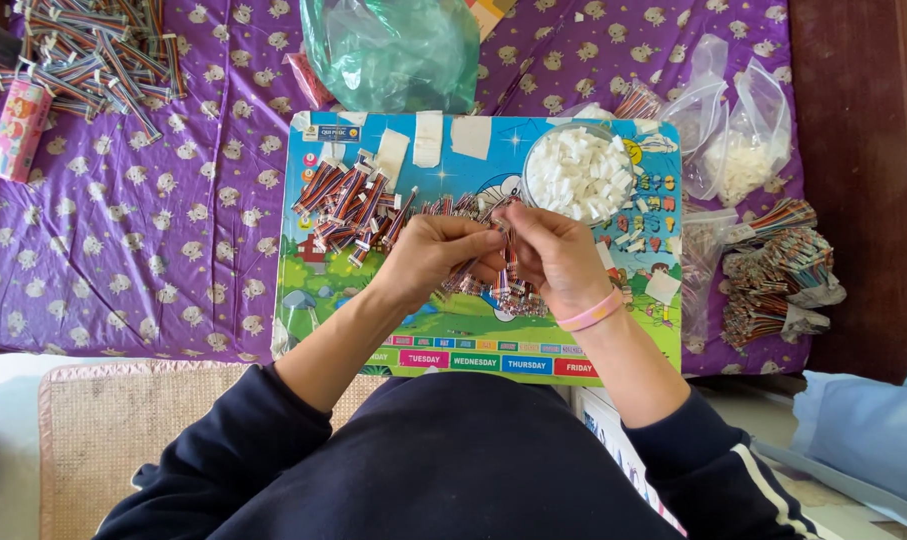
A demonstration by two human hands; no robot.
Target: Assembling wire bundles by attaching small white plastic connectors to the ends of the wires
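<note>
I sat over a purple bedsheet (173, 230) with a bright cartoon board (393, 330) on it. A green plastic bag (393, 50) lay above the board and clear bags (743, 130) to the right. My left hand (435, 255) and right hand (558, 255) both pinched one striped ribbon cable (500, 232) between them.

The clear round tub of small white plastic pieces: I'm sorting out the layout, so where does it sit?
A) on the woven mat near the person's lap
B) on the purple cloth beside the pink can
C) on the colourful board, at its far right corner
C: the tub of white pieces rests on the colourful board, just beyond the right hand.
</note>
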